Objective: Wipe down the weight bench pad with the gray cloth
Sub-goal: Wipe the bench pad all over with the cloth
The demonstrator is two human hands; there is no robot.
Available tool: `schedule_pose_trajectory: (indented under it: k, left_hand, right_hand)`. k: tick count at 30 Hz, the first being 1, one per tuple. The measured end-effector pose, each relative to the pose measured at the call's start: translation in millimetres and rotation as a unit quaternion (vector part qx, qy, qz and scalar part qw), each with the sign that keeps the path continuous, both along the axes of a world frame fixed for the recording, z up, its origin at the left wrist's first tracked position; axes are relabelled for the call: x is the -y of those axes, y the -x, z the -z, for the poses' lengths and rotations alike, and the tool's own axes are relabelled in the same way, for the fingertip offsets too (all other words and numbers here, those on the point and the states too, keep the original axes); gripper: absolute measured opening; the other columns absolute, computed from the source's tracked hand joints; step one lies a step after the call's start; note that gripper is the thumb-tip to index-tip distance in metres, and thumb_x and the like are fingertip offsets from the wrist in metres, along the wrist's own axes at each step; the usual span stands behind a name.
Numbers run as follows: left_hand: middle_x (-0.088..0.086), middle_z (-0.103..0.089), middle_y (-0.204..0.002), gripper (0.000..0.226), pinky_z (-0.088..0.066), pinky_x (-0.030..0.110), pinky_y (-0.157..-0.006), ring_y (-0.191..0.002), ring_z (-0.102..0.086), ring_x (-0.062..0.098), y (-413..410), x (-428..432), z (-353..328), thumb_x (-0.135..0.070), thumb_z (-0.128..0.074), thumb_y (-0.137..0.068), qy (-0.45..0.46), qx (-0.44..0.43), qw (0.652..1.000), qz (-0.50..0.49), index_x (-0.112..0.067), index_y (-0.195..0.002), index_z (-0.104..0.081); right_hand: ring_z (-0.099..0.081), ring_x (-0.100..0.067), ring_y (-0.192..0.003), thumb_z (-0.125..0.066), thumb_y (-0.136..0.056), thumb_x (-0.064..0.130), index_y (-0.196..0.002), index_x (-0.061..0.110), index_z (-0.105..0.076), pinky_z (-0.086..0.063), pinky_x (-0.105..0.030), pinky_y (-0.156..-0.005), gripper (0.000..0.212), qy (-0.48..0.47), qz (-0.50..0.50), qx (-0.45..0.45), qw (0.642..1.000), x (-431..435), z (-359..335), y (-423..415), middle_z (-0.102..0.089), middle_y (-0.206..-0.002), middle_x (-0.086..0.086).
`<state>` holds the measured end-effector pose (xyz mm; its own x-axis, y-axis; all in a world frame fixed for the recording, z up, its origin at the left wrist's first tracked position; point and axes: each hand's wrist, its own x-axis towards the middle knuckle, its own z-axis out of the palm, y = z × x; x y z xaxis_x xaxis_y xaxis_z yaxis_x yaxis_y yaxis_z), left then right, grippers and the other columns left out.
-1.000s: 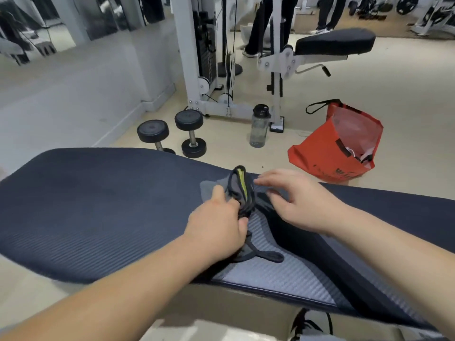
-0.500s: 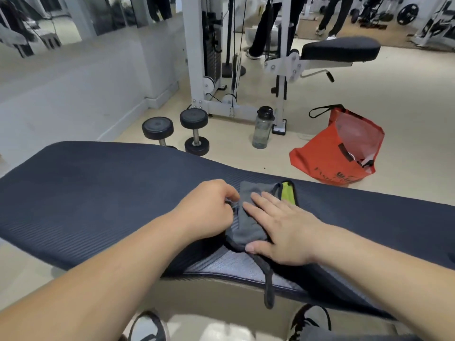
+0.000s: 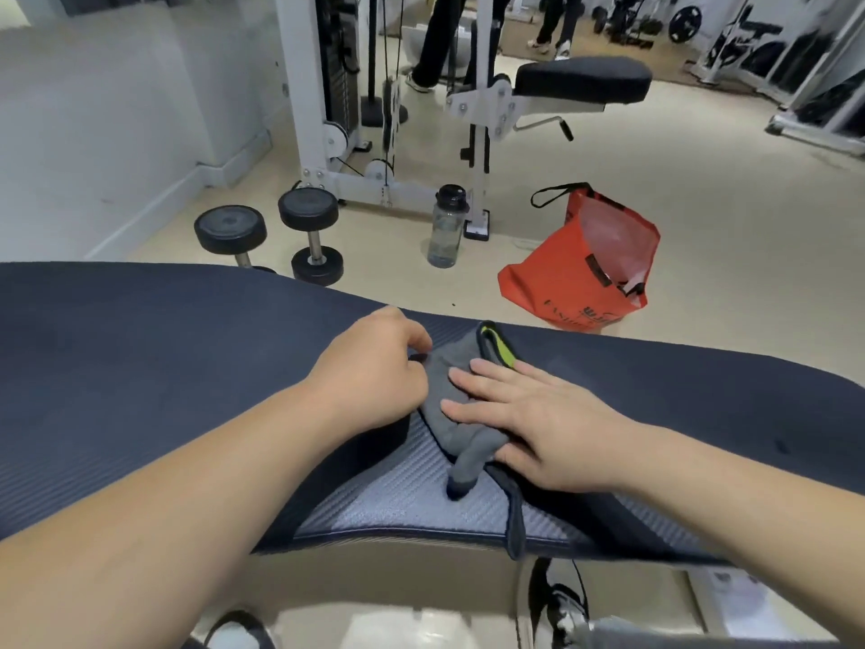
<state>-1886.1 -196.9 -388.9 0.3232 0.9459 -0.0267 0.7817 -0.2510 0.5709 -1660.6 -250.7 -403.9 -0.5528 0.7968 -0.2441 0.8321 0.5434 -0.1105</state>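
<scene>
Right hand [image 3: 538,428] slid nearer over gray cloth [image 3: 449,405], dark ribbed bench pad [image 3: 140,367], gym floor [image 3: 702,203]

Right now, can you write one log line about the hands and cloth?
left hand: pinching gray cloth edge | right hand: flat on cloth | cloth: bunched on bench pad

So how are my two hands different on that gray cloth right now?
The right hand lies flat, fingers spread, pressing on top of the gray cloth; the left hand is curled, fingers pinching the cloth's left edge. The right covers much of the cloth, the left only touches its edge. Both are over the bench pad.
</scene>
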Motion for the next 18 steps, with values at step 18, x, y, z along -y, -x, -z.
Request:
schedule_pose_trajectory:
  k: [18]
  left_hand:
    - [0.018, -0.018, -0.165, 0.065, -0.036, 0.053, -0.111, -0.147, -0.022, 0.044, -111, 26, 10, -0.057, -0.036, -0.101, -0.011, -0.312, 0.936, 0.161, -0.044, -0.158, -0.008]
  right_hand:
    - [-0.057, -0.017, -0.131, -0.047, -0.101, 0.015, -0.132, 0.020, -0.069, -0.040, -0.028, -0.111, 0.038, -0.021, 0.413, -0.182, 0.892, 13, -14, -137, -0.066, -0.138, 0.004]
